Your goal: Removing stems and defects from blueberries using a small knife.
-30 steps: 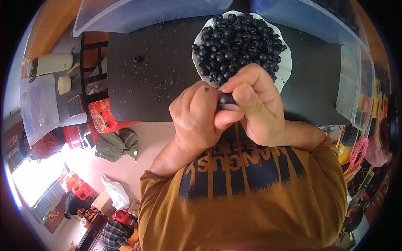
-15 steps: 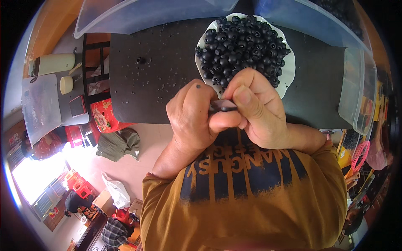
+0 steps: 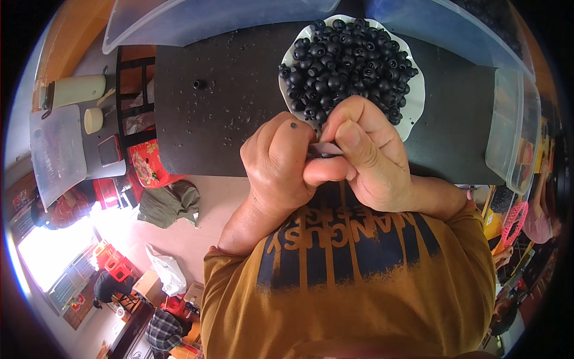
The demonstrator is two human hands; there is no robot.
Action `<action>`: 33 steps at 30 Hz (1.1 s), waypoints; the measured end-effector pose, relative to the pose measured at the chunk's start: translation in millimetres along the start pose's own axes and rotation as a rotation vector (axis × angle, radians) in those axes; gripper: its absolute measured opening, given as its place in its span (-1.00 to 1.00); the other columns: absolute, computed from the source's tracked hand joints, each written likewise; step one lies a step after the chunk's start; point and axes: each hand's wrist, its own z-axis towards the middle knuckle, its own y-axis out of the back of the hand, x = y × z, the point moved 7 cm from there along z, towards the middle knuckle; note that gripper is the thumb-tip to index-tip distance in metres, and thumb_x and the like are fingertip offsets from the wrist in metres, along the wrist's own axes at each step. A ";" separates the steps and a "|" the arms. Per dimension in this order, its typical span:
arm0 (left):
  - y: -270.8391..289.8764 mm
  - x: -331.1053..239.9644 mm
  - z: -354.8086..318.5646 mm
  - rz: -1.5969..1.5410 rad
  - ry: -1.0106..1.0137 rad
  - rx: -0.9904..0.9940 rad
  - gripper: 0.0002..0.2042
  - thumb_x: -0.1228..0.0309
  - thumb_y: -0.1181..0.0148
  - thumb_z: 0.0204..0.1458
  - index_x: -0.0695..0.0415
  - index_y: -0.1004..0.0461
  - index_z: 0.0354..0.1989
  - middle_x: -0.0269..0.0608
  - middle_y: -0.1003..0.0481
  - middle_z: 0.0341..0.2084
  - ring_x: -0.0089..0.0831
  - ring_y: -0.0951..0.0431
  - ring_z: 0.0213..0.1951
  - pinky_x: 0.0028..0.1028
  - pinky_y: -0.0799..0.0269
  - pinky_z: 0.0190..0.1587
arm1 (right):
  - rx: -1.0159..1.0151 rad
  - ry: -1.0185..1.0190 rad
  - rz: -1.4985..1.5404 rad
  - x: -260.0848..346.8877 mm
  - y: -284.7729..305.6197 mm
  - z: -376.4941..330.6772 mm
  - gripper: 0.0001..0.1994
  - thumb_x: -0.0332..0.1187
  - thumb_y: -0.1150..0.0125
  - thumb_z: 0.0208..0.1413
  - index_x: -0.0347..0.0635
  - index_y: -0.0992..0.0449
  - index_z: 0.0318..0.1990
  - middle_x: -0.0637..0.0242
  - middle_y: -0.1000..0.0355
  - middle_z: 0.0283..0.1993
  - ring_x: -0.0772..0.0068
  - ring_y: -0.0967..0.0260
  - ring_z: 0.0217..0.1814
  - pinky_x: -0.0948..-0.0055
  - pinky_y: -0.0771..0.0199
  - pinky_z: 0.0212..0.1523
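A white plate [image 3: 417, 107] heaped with several small black round pieces [image 3: 347, 63] sits on a black tabletop [image 3: 227, 113]. Just below the plate's near rim, my left hand [image 3: 278, 164] and my right hand [image 3: 368, 158] press together. A small pale grey strip [image 3: 327, 148] is pinched between their fingertips, with a dark bit beside it mostly hidden by the fingers. One loose black piece [image 3: 196, 84] lies alone on the tabletop to the left.
Clear plastic tubs [image 3: 197, 21] stand along the far edge, and another clear container [image 3: 514, 131] sits at the right end. Left of the table are a low stand with a cream bottle [image 3: 78, 90], a red bag [image 3: 146, 167] and an olive cloth [image 3: 170, 203] on the floor.
Both hands stay pressed together below the plate. The fingers have shifted slightly, and the pale strip shows more between the fingertips than before.
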 end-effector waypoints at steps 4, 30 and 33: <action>0.0 -2.3 1.5 0.001 -0.005 -0.033 -0.45 -0.19 0.01 -0.13 0.14 -0.21 -0.65 -0.28 -0.19 -0.78 -0.32 -0.26 -0.76 -0.42 -0.19 -0.75 | -0.012 0.020 0.016 0.7 1.3 0.3 -0.81 -0.26 0.14 0.24 -0.20 -0.29 -0.24 0.57 -0.18 -0.49 0.82 -0.01 -0.53 0.77 -0.02 -0.53; 29.9 33.1 -44.8 -0.165 0.546 0.388 -0.41 -0.17 0.16 0.03 0.25 -0.32 -0.47 0.06 -0.34 -0.65 0.05 -0.40 -0.52 -0.27 -0.30 -0.48 | -0.039 0.036 0.036 113.7 -47.3 96.8 -0.70 -0.21 0.10 0.19 -0.28 -0.35 -0.11 0.15 -0.42 -0.28 0.60 -0.22 -0.55 0.56 -0.28 -0.40; 31.3 29.6 -45.3 -0.177 0.530 0.384 -0.41 -0.17 0.16 0.03 0.26 -0.32 -0.48 0.05 -0.34 -0.66 0.03 -0.39 -0.54 -0.27 -0.30 -0.49 | -0.039 0.115 0.019 134.7 -57.3 90.2 -0.68 -0.23 0.13 0.19 -0.32 -0.32 -0.07 0.07 -0.39 -0.16 0.57 -0.26 -0.50 0.54 -0.32 -0.37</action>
